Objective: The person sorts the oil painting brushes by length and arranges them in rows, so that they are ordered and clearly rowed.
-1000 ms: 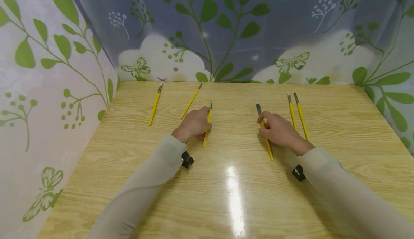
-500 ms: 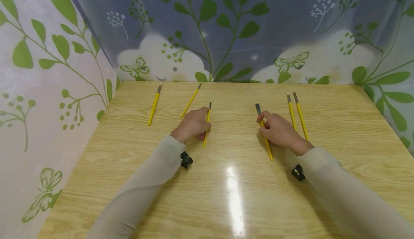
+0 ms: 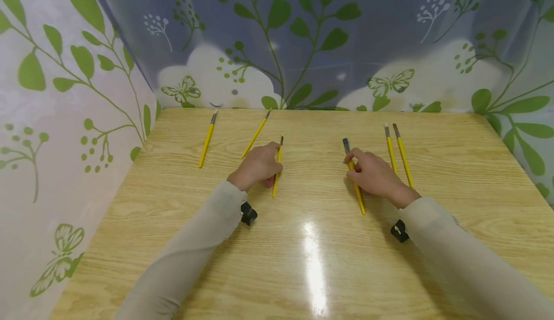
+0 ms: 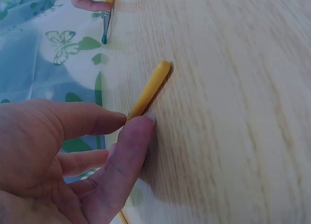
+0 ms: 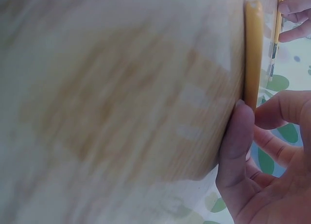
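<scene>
In the head view, my left hand (image 3: 257,163) pinches a thin yellow-handled paintbrush (image 3: 279,154) between thumb and index finger, left of the table's middle. Its bristles point away from me. The left wrist view shows the handle's rounded end (image 4: 156,78) standing out past the thumb, close over the wood. To the right, my right hand (image 3: 372,173) pinches a wider flat paintbrush (image 3: 359,197) with a dark blue-green tip, also pointing away. Its yellow handle (image 5: 253,54) runs along the tabletop in the right wrist view. The fingers partly hide both handles.
Left of my left hand lie a thicker paintbrush (image 3: 207,144) and a slim paintbrush (image 3: 256,136). Beyond my right hand are a pale-tipped paintbrush (image 3: 391,151) and a brown-tipped paintbrush (image 3: 403,156), side by side. A leaf-patterned curtain (image 3: 311,79) borders the wooden table's (image 3: 216,272) far edge.
The thin paintbrush in my left hand has turned very slightly, its tip a little to the left. Both hands and the other brushes stay in place.
</scene>
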Demonstrator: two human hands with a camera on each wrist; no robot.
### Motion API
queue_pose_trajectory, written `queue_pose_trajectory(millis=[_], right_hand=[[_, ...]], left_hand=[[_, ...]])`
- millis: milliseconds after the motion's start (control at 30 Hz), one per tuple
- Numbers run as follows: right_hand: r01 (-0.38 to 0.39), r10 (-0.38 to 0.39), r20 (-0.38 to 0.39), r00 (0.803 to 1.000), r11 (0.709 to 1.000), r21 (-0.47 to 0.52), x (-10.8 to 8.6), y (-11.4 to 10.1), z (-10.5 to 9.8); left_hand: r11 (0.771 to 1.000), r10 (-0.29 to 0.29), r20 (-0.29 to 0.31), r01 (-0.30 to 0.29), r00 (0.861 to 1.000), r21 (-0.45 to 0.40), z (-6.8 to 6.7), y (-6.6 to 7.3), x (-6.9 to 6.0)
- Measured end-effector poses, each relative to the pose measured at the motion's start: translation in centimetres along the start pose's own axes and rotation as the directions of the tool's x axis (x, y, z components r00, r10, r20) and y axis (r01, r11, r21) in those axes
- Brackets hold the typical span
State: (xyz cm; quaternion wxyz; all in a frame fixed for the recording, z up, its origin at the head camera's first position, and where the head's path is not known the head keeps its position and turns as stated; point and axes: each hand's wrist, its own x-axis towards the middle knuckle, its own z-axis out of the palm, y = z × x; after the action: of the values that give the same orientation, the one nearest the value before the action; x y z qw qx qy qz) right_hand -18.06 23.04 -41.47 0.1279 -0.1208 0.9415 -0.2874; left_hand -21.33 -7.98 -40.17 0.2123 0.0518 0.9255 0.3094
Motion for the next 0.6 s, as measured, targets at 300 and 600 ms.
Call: queue_pose_trajectory(millis=[300,600], right_hand=[[-0.005,0.005,-0.007,1.000,1.000,-0.014,0.07,-0.05,0.01],[0.003,-0.003,-0.009,1.000,1.000,-0.008,0.11,0.07,0.06]], left_hand=[[1.000,0.021,-0.010,-0.021,1.000,0.006,-0.31,-0.07,-0.21],[1.000,0.021,-0.030,-0.021,0.999,0.000,-0.63,-0.16,-0.29]])
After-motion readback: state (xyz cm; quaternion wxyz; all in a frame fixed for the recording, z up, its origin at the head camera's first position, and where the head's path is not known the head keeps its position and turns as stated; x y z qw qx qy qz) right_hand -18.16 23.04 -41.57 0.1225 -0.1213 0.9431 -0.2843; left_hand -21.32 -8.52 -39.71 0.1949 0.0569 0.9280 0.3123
